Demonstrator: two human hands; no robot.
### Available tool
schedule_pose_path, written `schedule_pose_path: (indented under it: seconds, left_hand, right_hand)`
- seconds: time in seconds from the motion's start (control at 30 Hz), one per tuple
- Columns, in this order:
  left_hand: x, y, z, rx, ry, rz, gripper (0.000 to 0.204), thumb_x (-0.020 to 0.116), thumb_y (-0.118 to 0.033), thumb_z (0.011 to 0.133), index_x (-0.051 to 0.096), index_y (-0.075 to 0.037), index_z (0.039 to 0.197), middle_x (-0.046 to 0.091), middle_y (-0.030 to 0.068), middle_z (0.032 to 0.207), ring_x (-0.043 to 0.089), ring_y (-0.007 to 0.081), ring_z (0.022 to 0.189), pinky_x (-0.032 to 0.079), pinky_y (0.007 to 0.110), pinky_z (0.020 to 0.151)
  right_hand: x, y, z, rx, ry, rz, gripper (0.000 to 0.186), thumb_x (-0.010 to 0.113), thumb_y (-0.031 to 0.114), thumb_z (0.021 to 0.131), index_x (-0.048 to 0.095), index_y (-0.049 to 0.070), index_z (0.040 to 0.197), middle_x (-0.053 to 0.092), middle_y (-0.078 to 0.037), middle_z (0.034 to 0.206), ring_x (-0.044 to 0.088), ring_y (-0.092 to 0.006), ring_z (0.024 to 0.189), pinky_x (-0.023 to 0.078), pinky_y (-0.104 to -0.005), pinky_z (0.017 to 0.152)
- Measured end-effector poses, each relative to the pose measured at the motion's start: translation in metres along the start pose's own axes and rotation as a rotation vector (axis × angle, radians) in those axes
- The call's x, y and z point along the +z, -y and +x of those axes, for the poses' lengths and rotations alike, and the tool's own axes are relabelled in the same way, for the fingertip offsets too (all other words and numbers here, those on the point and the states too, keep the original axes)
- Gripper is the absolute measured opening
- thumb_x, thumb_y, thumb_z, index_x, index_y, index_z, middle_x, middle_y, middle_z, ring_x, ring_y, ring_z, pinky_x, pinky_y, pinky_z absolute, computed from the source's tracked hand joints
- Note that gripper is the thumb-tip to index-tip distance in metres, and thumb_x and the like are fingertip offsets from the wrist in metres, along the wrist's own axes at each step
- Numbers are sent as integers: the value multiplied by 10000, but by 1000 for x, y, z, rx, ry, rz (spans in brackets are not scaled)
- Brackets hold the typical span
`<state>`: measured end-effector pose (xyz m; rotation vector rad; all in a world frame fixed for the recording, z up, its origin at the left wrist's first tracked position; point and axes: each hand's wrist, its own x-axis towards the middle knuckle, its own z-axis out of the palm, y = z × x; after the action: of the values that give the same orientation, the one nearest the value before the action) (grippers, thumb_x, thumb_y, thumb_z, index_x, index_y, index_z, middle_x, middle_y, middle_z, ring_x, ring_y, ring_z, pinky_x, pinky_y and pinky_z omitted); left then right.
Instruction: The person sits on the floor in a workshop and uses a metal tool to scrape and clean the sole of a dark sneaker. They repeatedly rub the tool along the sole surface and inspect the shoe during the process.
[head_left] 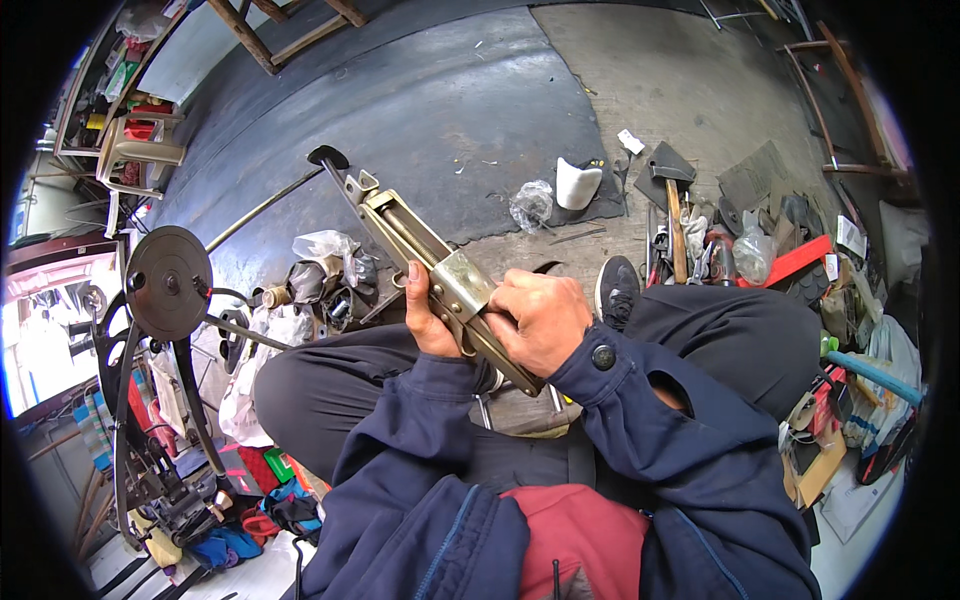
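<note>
Between left hand point(433, 318), clasping it, and right hand point(548, 320), curled against opposite side: long metal mechanism point(463, 284).

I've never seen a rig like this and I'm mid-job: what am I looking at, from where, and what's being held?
No robot here: these are a seated person's bare hands, seen from above by a head-worn fisheye camera, which bends straight edges near the rim. The left hand holds a long, brass-coloured metal device; the right hand is curled against it, fingertips partly hidden. Ahead on the floor lie a white piece and crumpled clear plastic. Rightward is a wooden-handled tool; leftward, a dark disc.
</note>
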<state>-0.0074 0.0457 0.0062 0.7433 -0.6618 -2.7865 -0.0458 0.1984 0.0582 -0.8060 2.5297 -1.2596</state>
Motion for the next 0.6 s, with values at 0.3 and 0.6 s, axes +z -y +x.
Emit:
schedule_pose_path:
  seconds: [0.3, 0.6]
  left_hand:
    - [-5, -12, -5, -18, -83, 203, 667, 618, -664, 900, 639, -20, 1072, 706, 153, 831, 724, 365, 743, 619, 493, 720]
    - [-17, -17, 10, -107, 304, -26, 830, 461, -802, 891, 651, 0, 987, 721, 194, 919, 716, 368, 944, 544, 584, 947]
  right_hand:
    - [-16, -4, -15, -11, 332, -116, 120, 739, 177, 780, 720, 58, 776, 656, -113, 793, 669, -354, 755, 529, -460, 685]
    - [-60, -6, -13, 279, 170, 523, 121, 757, 90, 862, 728, -28, 863, 639, -68, 724, 603, -126, 688, 459, -290, 619]
